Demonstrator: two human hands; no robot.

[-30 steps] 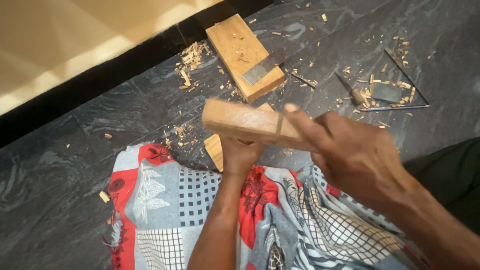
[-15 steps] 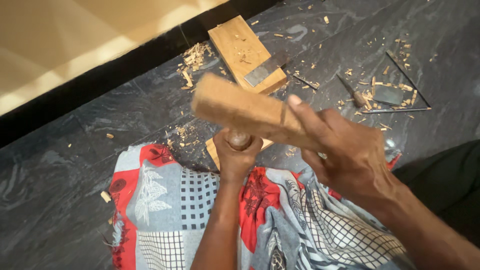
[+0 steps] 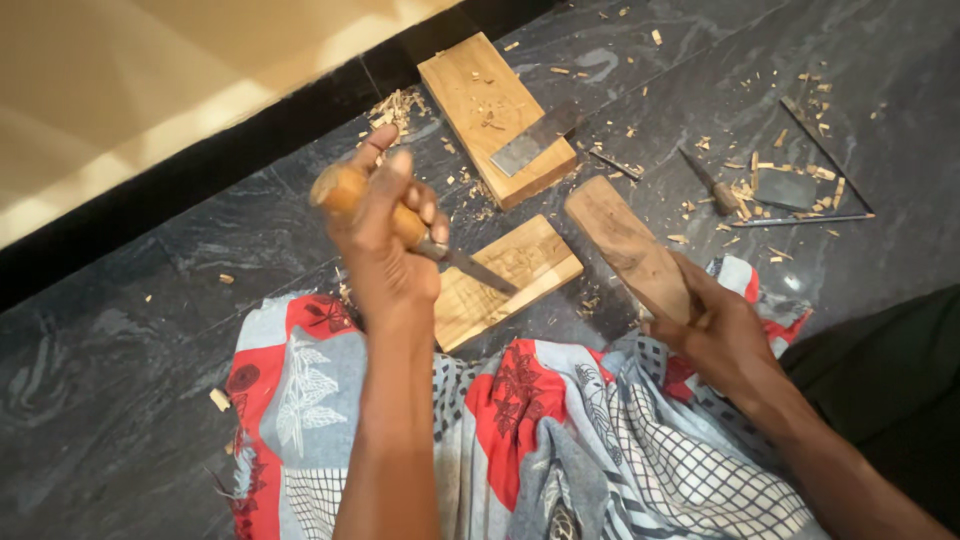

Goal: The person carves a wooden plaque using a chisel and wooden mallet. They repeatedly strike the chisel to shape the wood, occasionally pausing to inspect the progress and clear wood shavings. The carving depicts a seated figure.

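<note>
My left hand point(image 3: 385, 240) grips a wooden-handled chisel point(image 3: 400, 222). Its steel blade slants down to the right and its tip rests on a small carved wooden plank point(image 3: 520, 262) lying on the dark stone floor. My right hand point(image 3: 715, 330) holds a flat wooden block point(image 3: 625, 245) by its near end, used as a mallet. The block's far end points up-left, beside the plank's right corner and low over the floor. A patterned red, blue and white cloth point(image 3: 560, 440) covers my lap below both hands.
A larger wooden board point(image 3: 480, 95) with a flat metal blade point(image 3: 535, 140) on it lies farther away. Small chisels and metal tools point(image 3: 770, 195) sit at the right among several wood chips. A black skirting edge point(image 3: 200, 175) runs along the wall.
The wooden block, held over the chisel handle before, has swung down and right, away from it. The left hand and chisel are now uncovered and the carved plank shows.
</note>
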